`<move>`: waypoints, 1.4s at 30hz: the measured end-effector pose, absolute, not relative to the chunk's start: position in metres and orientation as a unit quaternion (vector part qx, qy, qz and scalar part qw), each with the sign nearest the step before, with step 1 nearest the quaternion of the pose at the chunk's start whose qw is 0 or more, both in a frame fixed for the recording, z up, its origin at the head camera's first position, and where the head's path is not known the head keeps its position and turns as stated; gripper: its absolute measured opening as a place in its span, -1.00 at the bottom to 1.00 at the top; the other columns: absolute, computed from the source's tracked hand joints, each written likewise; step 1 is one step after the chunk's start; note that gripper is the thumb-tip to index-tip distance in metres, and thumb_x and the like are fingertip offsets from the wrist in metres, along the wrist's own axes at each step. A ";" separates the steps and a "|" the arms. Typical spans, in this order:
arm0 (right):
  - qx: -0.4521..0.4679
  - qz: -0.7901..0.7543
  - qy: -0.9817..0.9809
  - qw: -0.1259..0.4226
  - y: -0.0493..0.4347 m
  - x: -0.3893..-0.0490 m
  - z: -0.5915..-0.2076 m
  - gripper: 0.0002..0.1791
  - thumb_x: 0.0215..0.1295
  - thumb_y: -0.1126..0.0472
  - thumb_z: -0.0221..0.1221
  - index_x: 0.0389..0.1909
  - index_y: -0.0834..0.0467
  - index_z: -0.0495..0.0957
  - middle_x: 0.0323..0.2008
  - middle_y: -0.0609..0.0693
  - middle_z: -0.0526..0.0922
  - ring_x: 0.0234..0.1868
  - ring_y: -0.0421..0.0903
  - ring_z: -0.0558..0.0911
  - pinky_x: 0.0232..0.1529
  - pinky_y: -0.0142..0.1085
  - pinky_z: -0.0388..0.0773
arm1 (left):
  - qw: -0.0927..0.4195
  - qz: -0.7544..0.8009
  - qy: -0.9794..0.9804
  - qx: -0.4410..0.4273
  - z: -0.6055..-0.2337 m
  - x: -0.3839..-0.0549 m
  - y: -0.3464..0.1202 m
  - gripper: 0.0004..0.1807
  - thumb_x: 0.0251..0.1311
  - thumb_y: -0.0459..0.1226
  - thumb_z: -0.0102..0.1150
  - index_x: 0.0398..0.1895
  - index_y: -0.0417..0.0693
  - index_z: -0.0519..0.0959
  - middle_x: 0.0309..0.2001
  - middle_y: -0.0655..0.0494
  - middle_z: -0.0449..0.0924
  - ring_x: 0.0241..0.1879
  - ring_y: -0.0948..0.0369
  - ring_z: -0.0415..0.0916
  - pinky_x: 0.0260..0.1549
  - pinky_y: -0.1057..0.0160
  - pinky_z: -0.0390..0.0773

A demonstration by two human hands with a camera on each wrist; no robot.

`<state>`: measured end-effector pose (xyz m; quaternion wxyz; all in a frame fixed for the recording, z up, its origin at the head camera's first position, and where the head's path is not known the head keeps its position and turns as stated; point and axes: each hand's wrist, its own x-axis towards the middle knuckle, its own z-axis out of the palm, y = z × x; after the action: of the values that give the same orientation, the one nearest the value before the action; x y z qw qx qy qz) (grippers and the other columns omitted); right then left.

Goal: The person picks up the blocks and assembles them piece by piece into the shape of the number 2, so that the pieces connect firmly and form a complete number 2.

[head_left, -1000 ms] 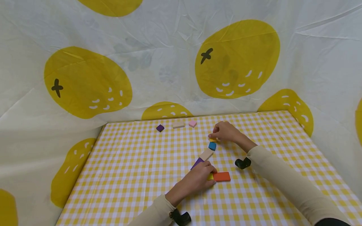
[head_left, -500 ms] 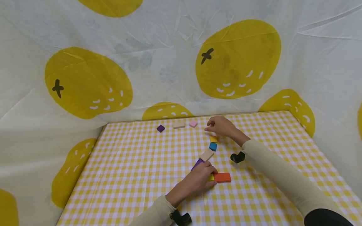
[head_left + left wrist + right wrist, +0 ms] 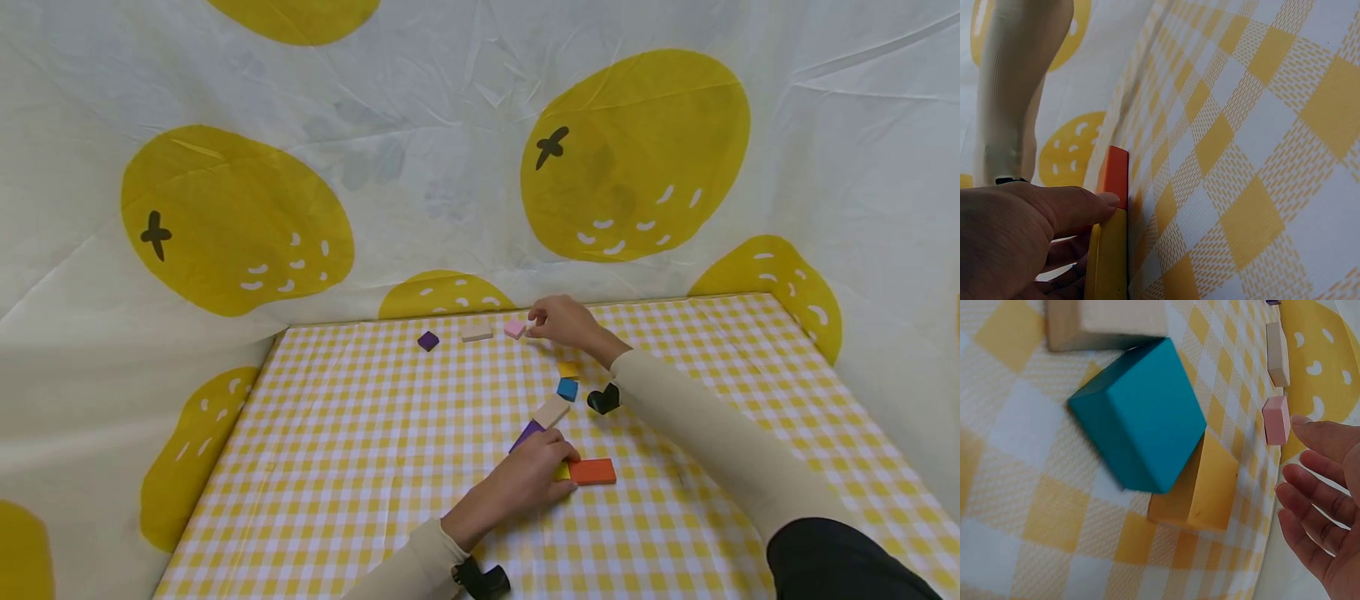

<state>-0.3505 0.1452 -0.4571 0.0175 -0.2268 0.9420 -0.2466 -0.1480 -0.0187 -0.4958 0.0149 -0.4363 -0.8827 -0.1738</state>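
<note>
In the head view my left hand holds a yellow block between thumb and fingers and covers most of it. The thumb tip lies at the seam where an orange-red rectangular block meets its end. Leading away from that hand are a purple block, a beige block, a blue block and an orange-yellow block. My right hand is at the table's far side, fingers loosely bent and holding nothing. Its fingertips are right beside a pink block.
Left of the pink block, along the far edge, lie a flat beige block and a dark purple block. A checked yellow-and-white cloth covers the table. Behind it hangs a patterned white curtain.
My right hand has let go of the orange-yellow block and moved away and to the left, over to the pink block. My left hand has stayed in place.
</note>
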 end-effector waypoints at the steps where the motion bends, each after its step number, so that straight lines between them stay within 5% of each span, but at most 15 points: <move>1: -0.226 -0.245 0.943 0.020 0.143 -0.352 -0.457 -0.60 0.26 0.07 0.40 0.01 0.24 0.68 -0.17 0.08 0.75 -0.16 0.04 0.69 -0.09 -0.03 0.63 | 0.013 -0.175 -0.883 -0.435 -0.496 -0.148 -0.019 -0.68 0.21 -0.12 0.44 -0.05 -0.06 0.70 -0.13 0.17 0.58 -0.17 0.36 0.48 -0.08 0.54 0.43; 19: -0.206 -0.220 0.951 0.066 0.108 -0.368 -0.459 -0.59 0.36 0.11 0.32 0.18 0.16 0.65 0.04 0.09 0.71 0.03 0.05 0.65 0.07 -0.02 0.58 | 0.021 -0.177 -0.881 -0.438 -0.498 -0.149 -0.019 -0.70 0.20 -0.13 0.45 -0.07 -0.06 0.71 -0.15 0.18 0.59 -0.19 0.38 0.48 -0.11 0.56 0.43; 29: -0.231 -0.208 0.948 0.066 0.108 -0.370 -0.459 -0.79 0.39 0.20 0.28 -0.07 0.18 0.77 -0.18 0.05 0.77 -0.29 -0.04 0.55 -0.12 -0.15 0.53 | 0.014 -0.178 -0.883 -0.433 -0.496 -0.149 -0.019 -0.70 0.20 -0.13 0.45 -0.07 -0.06 0.71 -0.14 0.18 0.59 -0.20 0.38 0.47 -0.12 0.57 0.42; 42: -0.216 -0.205 0.952 0.074 0.128 -0.362 -0.458 -0.73 0.29 0.12 0.37 -0.11 0.22 0.76 -0.16 0.11 0.76 -0.13 0.05 0.68 -0.02 -0.06 0.62 | 0.010 -0.178 -0.887 -0.426 -0.495 -0.148 -0.019 -0.70 0.21 -0.13 0.44 -0.06 -0.06 0.70 -0.13 0.18 0.59 -0.15 0.37 0.49 -0.07 0.55 0.44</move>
<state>-0.3617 0.1279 -0.4584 0.0740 -0.2155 0.9519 -0.2049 -0.1475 -0.0189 -0.4946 0.0100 -0.4256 -0.8872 -0.1778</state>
